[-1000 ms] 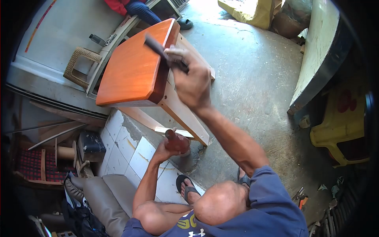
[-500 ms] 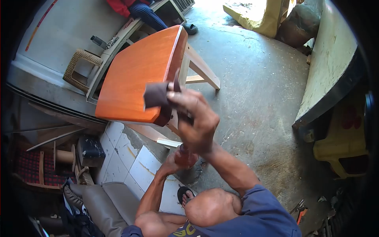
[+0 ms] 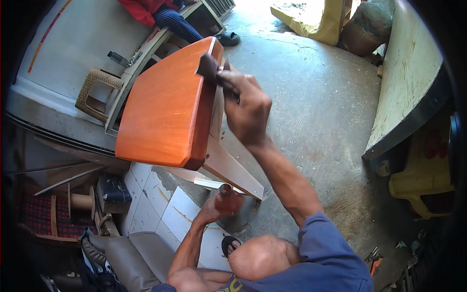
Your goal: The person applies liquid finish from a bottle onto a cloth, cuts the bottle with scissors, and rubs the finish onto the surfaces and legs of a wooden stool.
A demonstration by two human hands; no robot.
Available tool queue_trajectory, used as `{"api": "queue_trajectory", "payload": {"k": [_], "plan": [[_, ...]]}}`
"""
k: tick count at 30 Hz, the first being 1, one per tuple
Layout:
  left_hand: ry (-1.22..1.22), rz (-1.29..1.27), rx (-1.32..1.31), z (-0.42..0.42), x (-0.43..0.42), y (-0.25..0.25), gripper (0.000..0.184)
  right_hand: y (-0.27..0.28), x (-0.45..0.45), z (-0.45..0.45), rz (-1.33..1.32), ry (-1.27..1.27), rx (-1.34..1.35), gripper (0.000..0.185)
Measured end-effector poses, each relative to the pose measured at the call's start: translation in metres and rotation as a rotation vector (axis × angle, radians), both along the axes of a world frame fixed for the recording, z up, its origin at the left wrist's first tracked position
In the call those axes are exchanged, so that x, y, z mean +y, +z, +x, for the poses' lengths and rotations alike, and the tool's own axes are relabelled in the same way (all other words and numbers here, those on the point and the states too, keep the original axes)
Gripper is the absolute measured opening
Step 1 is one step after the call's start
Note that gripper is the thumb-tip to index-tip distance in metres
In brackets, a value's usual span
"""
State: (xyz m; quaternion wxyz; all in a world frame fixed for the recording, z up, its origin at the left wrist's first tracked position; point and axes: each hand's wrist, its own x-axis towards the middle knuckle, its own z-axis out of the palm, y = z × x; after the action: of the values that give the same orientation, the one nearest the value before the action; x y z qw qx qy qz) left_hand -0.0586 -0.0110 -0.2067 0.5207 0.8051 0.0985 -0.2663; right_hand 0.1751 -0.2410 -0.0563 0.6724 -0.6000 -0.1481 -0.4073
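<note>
A wooden stool with a glossy orange-brown seat [image 3: 160, 104] and pale bare legs [image 3: 236, 170] stands tilted in front of me. My right hand [image 3: 248, 107] pinches a folded dark brown sheet [image 3: 208, 67] at the far end of the seat's right edge. Whether the sheet is cloth or sandpaper I cannot tell. Low beside the stool's near leg, my left hand [image 3: 219, 207] is wrapped around a small bottle [image 3: 225, 191] with a reddish-brown top. Fingers hide most of the bottle.
Another person in a red sleeve [image 3: 138, 12] sits on a low shelf unit [image 3: 129, 80] at upper left. A woven-pattern plastic stool [image 3: 90, 95] stands near it. A brown cushioned seat [image 3: 136, 255] is at lower left; a pale panel [image 3: 406, 82] and yellow plastic chair [image 3: 413, 185] flank the right.
My right hand has moved up and away along the seat's edge with the brown sheet. The seat's near corner sits slightly lower in view. My left hand has hardly moved.
</note>
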Motion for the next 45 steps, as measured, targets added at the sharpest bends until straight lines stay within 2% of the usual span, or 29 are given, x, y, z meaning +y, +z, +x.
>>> {"api": "queue_trajectory", "payload": {"k": [2,4,6,7,8,9,10,11,13,16,17,19,21,23,25,27,28,29,30,31,32,34,36,37,38,40,41,43,45], "plan": [[0.009,0.023,-0.023,0.001,-0.002,0.004,0.085,0.010,-0.002,0.070,0.150,0.063,0.116,0.024],[0.049,-0.020,-0.007,0.003,-0.010,0.013,0.085,0.014,-0.003,0.085,0.200,0.117,0.150,0.022],[0.061,-0.143,-0.033,0.002,-0.009,0.005,0.084,0.016,0.001,0.056,0.170,0.177,0.088,0.023],[0.070,-0.153,-0.029,-0.006,-0.005,0.000,0.084,0.009,0.002,0.020,0.064,0.132,0.080,0.022],[0.040,-0.102,-0.018,-0.003,-0.004,0.004,0.081,0.004,0.004,-0.017,0.069,0.110,0.048,0.027],[0.007,-0.047,-0.020,0.007,-0.005,0.007,0.079,-0.011,0.005,-0.046,0.083,0.197,0.008,0.032],[0.008,-0.092,-0.002,0.010,-0.007,0.010,0.078,-0.016,0.008,-0.068,0.117,0.247,-0.008,0.033],[0.004,-0.084,-0.003,0.014,-0.009,0.014,0.078,-0.016,0.007,-0.067,0.066,0.171,-0.078,0.033],[0.059,-0.173,0.051,0.011,-0.014,0.021,0.081,-0.009,0.004,-0.031,-0.049,0.011,-0.070,0.034],[-0.003,-0.097,-0.020,0.009,-0.004,0.006,0.079,0.006,0.011,0.077,0.064,-0.048,0.005,0.024],[0.007,-0.069,-0.023,0.004,-0.003,0.004,0.079,0.012,0.009,0.098,0.149,0.118,0.147,0.020],[0.050,-0.145,0.002,0.005,-0.007,0.009,0.080,0.013,0.014,0.101,0.090,0.047,0.038,0.021],[0.087,-0.230,0.021,0.006,-0.011,0.006,0.080,0.017,0.004,0.032,0.054,0.081,0.078,0.030],[0.039,-0.150,-0.036,0.006,-0.006,0.003,0.084,0.002,-0.005,-0.046,0.017,0.246,-0.100,0.037],[0.072,-0.228,0.070,0.004,-0.005,0.006,0.084,0.007,-0.030,-0.095,-0.014,0.517,-0.197,0.039],[0.048,-0.175,0.030,0.010,-0.008,0.012,0.084,0.017,-0.043,-0.072,-0.008,0.547,-0.180,0.035],[0.015,-0.217,0.011,0.011,-0.009,0.012,0.085,0.012,-0.032,-0.033,0.113,0.440,-0.090,0.033],[0.020,-0.221,0.017,0.005,-0.009,0.010,0.085,0.031,-0.035,0.003,0.168,0.333,0.039,0.029],[0.041,-0.163,-0.015,0.005,-0.010,0.008,0.086,0.029,-0.033,0.052,0.158,0.291,0.096,0.025],[0.065,-0.105,-0.047,0.003,-0.010,0.007,0.087,0.029,-0.030,0.082,0.028,0.184,0.212,0.022],[0.052,-0.030,-0.062,0.002,-0.012,0.010,0.085,0.015,-0.016,0.116,0.171,0.332,0.156,0.023],[0.019,0.001,-0.091,0.005,0.003,-0.012,0.081,0.026,-0.014,0.083,0.128,0.357,0.165,0.027],[-0.002,0.014,-0.106,-0.001,0.005,-0.021,0.077,0.010,-0.003,0.021,0.108,0.343,0.116,0.029],[0.025,-0.024,-0.103,0.003,0.004,-0.016,0.074,-0.004,0.004,-0.016,0.130,0.306,0.036,0.030],[0.051,-0.063,-0.091,0.001,-0.001,-0.014,0.070,-0.008,-0.004,-0.056,-0.002,0.284,-0.073,0.035],[0.028,-0.066,-0.094,0.004,-0.012,-0.012,0.071,0.009,-0.030,-0.117,-0.123,0.588,-0.129,0.031],[-0.001,-0.055,-0.098,0.010,-0.016,-0.012,0.073,0.023,-0.035,-0.132,-0.319,0.790,-0.299,0.026],[-0.041,-0.011,-0.087,0.006,-0.013,-0.001,0.076,0.046,-0.036,-0.134,-0.369,0.727,-0.439,0.026],[-0.038,0.018,-0.116,0.008,-0.010,0.009,0.080,0.081,-0.034,-0.089,-0.087,0.731,-0.278,0.027]]}}
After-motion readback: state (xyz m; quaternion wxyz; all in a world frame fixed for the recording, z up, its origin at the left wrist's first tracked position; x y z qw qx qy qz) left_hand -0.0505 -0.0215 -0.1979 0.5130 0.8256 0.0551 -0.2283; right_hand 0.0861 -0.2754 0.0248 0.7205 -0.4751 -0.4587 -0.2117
